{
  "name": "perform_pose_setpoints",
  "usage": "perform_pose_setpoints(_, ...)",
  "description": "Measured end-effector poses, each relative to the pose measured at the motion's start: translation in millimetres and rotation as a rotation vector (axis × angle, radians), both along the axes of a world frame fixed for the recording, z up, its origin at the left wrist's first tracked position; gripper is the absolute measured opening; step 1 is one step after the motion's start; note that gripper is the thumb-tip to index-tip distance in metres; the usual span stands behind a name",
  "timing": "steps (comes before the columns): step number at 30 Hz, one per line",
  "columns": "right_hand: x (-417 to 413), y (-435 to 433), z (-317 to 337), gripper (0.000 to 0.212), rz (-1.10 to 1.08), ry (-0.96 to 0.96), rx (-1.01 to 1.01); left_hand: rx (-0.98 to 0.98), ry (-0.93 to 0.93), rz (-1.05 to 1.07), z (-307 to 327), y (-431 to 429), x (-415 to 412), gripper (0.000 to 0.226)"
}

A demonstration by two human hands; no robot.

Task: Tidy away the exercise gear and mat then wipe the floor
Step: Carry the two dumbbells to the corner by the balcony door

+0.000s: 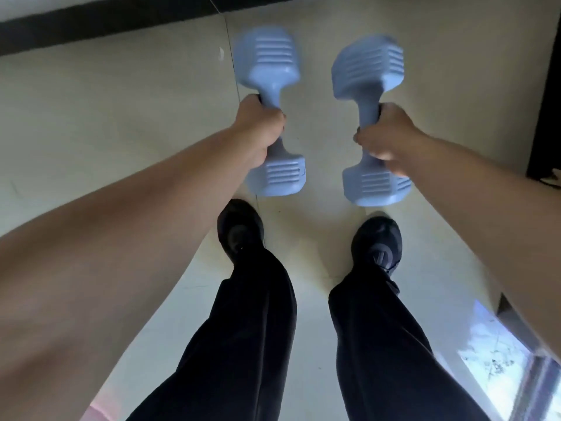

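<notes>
I hold two light-blue dumbbells above the pale tiled floor. My left hand (258,126) grips the handle of the left dumbbell (268,59), whose ribbed ends point away from me and back towards me. My right hand (385,138) grips the handle of the right dumbbell (368,66), held roughly parallel to the first. Both dumbbells hang in the air ahead of my feet, a short gap between them. No mat is in view.
My two black shoes (243,229) and dark trousers stand on the cream floor tiles (121,117). A black skirting strip (91,22) runs along the far wall. A dark vertical edge (546,86) stands at right, and a bright window reflection (498,354) lies at lower right.
</notes>
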State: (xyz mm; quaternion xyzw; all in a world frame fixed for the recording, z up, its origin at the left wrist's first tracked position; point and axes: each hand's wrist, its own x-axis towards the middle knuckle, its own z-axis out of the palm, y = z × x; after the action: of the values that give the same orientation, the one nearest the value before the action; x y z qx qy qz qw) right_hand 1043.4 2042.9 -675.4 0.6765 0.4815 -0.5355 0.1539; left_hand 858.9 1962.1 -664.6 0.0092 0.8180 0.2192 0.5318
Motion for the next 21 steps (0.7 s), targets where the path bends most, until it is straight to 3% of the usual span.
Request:
perform_pose_setpoints(11,-50.8,51.4,-39.7,0.041,-0.132,0.104,0.091,0.203,0.114,0.057,-51.0,46.8,-9.2,0.024)
perform_pose_setpoints(14,-55.4,60.8,-41.7,0.063,-0.164,0.142,0.076,0.248,0.097,0.072,-54.3,51.5,-11.6,0.027)
perform_pose_setpoints(21,-52.8,65.1,-44.7,0.068,-0.128,0.236,0.097,0.269,0.086,-0.151,-61.7,44.1,-19.4,0.049)
